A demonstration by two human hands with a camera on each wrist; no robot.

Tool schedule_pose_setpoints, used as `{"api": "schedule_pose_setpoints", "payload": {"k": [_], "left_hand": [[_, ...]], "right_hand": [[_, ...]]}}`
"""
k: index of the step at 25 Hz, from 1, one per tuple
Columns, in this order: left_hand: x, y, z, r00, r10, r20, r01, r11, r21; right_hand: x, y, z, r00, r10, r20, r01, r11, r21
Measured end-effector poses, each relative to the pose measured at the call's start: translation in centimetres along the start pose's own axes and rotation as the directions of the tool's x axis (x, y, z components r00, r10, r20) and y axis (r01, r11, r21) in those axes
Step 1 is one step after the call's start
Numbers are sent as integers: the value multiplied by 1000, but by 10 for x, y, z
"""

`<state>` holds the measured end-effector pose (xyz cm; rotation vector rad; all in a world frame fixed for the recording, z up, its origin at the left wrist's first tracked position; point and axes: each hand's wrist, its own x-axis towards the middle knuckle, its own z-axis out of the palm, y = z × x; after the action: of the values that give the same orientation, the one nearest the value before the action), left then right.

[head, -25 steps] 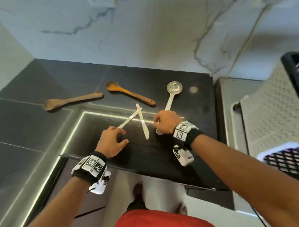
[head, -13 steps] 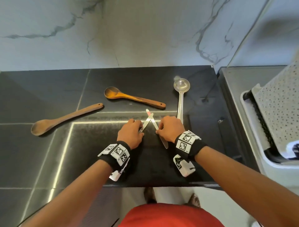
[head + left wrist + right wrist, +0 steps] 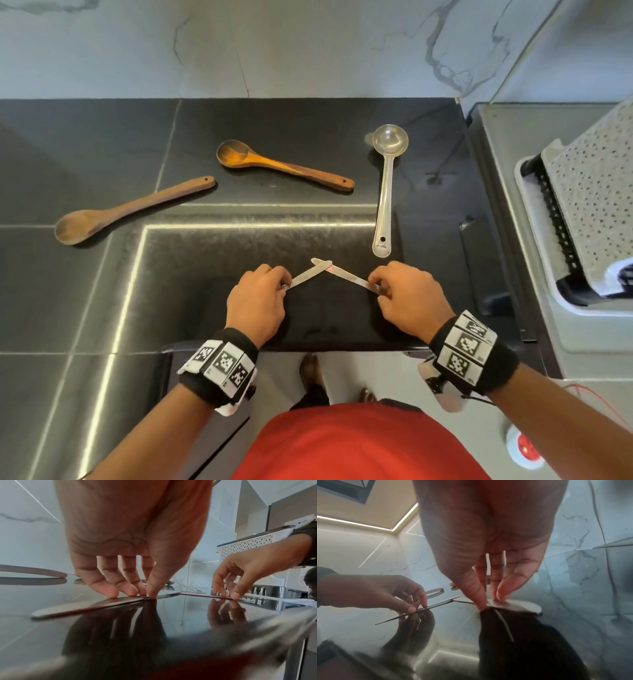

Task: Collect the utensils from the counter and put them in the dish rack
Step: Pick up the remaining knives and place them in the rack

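Two flat steel knives lie on the black counter [image 3: 325,318] with their far tips overlapping. My left hand [image 3: 282,286] pinches the near end of the left knife [image 3: 308,275]; in the left wrist view thumb and fingers [image 3: 109,593] clamp its edges as that left knife [image 3: 77,608] lies flat. My right hand [image 3: 378,291] pinches the near end of the right knife [image 3: 349,277], and the right wrist view shows the thumb and fingers on that right knife [image 3: 518,605]. Further back lie two wooden spoons [image 3: 284,166] [image 3: 130,212] and a steel ladle [image 3: 385,192].
The dish rack [image 3: 555,219] stands on the steel drainboard to the right, with a white perforated panel [image 3: 596,192] lying on it. A marble wall backs the counter. The counter's front edge [image 3: 308,347] runs just behind my wrists.
My hands have moved apart and back toward the counter's front edge, dragging the two knives with them. The knives now lie at a flatter angle, tips still crossed.
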<state>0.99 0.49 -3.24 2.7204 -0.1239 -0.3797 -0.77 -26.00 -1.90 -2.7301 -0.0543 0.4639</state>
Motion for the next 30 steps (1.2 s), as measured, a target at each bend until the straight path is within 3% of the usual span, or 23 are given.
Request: {"api": "schedule_pose_setpoints", "payload": {"k": [3,5,8,12,16,18,23,27,30], "left_hand": [[-36,-12,13,988,82,-134,-74,995,64],[-54,-17,21,975,132,-181,-111,986,120],[-74,-15,34,977,131,-170,-109,985,131],[-95,-24,45,977,141,-163,-124,986,108],[-99,-36,53,966,161,-202,-139,983,118],[-96,-37,57,947,193,-258,-156,975,156],[-101,-39,57,875,328,-356,-251,937,244],[-103,-48,54,803,491,-338,-375,857,353],[-105,-47,50,791,540,-288,-420,821,386]], "right_hand": [[-5,-9,16,968,-248,-25,246,966,-75],[-6,-18,33,939,-343,6,336,914,-226],[-17,-12,43,934,-357,3,335,873,-356],[-33,10,37,916,-401,-5,376,862,-341],[-22,1,37,882,-471,16,452,836,-311],[-18,-5,42,890,-452,56,445,837,-319],[-49,25,47,882,-469,-51,422,833,-358],[-79,72,53,802,-555,-222,448,804,-392],[-84,79,53,737,-635,-233,530,756,-385]]}}
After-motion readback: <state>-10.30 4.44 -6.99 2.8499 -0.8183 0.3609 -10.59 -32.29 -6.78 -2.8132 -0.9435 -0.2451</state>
